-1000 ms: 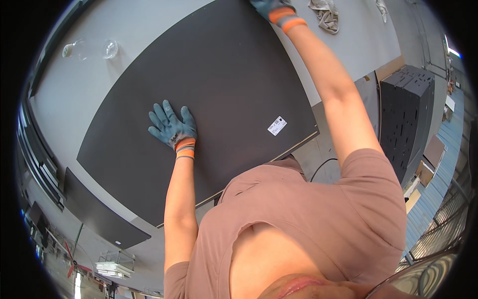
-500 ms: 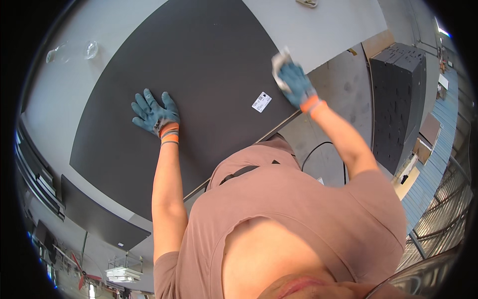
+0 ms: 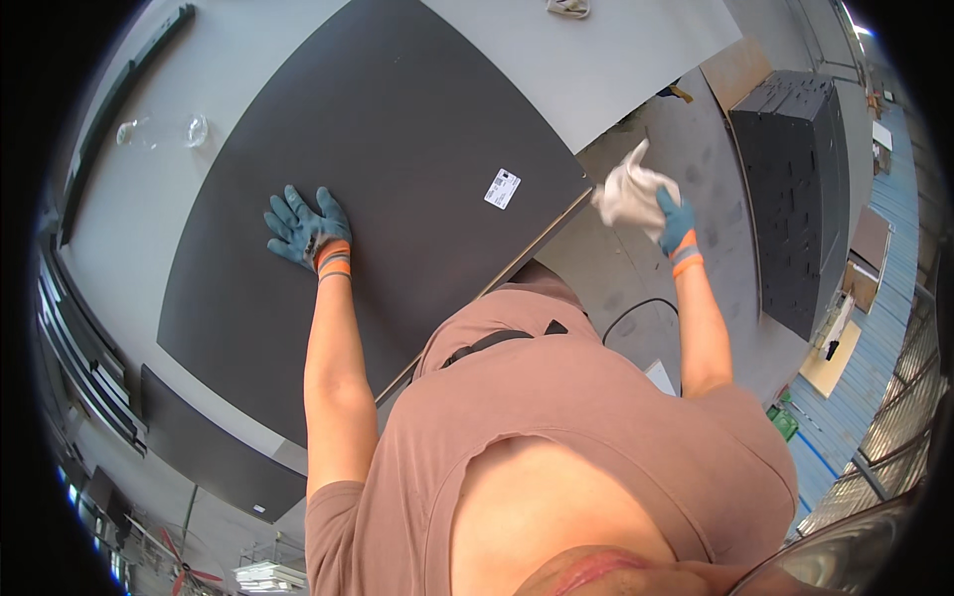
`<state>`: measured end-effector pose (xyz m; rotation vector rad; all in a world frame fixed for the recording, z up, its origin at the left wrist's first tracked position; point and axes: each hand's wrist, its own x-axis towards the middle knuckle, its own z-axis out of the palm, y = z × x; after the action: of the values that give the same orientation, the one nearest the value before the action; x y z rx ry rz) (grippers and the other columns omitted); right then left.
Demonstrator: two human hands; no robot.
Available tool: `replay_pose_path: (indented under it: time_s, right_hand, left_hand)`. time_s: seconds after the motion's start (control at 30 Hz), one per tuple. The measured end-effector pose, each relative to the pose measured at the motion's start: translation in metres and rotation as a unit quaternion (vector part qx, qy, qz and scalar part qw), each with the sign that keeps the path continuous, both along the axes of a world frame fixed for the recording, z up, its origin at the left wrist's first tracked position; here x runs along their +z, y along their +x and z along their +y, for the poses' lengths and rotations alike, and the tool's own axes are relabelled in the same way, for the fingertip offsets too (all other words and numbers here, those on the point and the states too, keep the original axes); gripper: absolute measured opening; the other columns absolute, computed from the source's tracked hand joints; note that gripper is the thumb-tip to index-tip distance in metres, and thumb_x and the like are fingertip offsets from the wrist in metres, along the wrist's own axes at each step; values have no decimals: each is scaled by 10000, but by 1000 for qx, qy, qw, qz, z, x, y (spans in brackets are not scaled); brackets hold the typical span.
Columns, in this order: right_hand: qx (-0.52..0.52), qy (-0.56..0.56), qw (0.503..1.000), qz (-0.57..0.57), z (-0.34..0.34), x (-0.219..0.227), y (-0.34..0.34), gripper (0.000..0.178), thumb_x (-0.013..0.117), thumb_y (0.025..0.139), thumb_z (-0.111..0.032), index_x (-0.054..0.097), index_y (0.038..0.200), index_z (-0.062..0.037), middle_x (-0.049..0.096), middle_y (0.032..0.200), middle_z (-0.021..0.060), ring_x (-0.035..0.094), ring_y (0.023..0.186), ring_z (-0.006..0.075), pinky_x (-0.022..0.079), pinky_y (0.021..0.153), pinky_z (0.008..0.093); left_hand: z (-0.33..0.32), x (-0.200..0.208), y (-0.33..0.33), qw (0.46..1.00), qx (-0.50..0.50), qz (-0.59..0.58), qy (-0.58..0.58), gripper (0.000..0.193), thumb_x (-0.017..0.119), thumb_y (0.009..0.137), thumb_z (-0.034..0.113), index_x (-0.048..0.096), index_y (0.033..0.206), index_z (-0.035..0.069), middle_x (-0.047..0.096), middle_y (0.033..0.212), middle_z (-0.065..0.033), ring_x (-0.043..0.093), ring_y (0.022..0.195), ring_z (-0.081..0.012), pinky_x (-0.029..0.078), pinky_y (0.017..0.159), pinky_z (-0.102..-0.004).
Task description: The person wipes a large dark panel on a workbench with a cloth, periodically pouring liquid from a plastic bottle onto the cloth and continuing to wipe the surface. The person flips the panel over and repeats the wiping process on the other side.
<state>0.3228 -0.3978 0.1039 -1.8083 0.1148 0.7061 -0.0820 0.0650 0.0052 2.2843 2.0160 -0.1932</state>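
A large dark grey panel (image 3: 397, 149) lies on a pale work table (image 3: 238, 79). My left hand (image 3: 306, 230), in a blue-grey coated glove with an orange cuff, rests flat on the panel with its fingers spread. A small white label (image 3: 503, 189) sticks to the panel near its right corner. My right hand (image 3: 678, 221), gloved alike, is closed on a crumpled off-white cloth (image 3: 631, 194). Both hand and cloth are in the air past the panel's right corner, apart from it. The cloth hides some of the right fingers.
A clear plastic bottle (image 3: 164, 131) lies on the table beyond the panel at left. Another pale cloth (image 3: 568, 8) is at the far edge. A stack of dark panels (image 3: 785, 189) stands at right. A black cable (image 3: 636, 306) curves over the floor beside me.
My right hand has swung right with the cloth, from the panel's right edge out over the floor. The left hand stays flat on the panel. The whole view has shifted slightly.
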Motion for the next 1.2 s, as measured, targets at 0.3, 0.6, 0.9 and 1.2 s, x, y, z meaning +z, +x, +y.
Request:
replay_pose_path:
  time_s: [0.3, 0.6, 0.9, 1.2]
  right_hand:
    - [144, 222, 962, 69, 185, 59, -22, 357, 631, 1122, -204, 666, 1394, 24, 739, 1275, 97, 729, 1127, 172, 611, 984, 328]
    - [362, 223, 885, 187, 288, 86, -104, 487, 641, 1106, -329, 620, 1472, -8, 717, 1302, 91, 686, 1154, 177, 560, 987, 319]
    - [402, 135, 900, 102, 298, 73, -70, 562, 720, 1036, -412, 653, 1401, 10, 733, 1285, 105, 688, 1148, 157, 578, 1008, 324]
    - [295, 391, 740, 461, 307, 40, -115, 764, 677, 1047, -585, 539, 1534, -14, 676, 1388, 131, 656, 1272, 220, 515, 1129, 345]
  left_hand:
    - [-10, 46, 57, 965, -20, -252, 67, 761, 697, 991, 592, 562, 1565, 111, 385, 1710, -246, 381, 1585, -417, 370, 1262, -544]
    - [-77, 138, 145, 435, 18, -797, -419, 570, 633, 1124, 443, 568, 1510, 29, 667, 1371, -93, 644, 1232, -181, 532, 1105, -363]
    - [-63, 149, 131, 228, 203, -784, -541, 570, 523, 1158, 489, 596, 1446, 1, 698, 1369, -138, 695, 1247, -249, 578, 1098, -415]
    - [-62, 137, 136, 254, 163, -799, -520, 548, 430, 1188, 490, 605, 1442, 38, 679, 1375, -130, 669, 1233, -253, 546, 1088, -395]
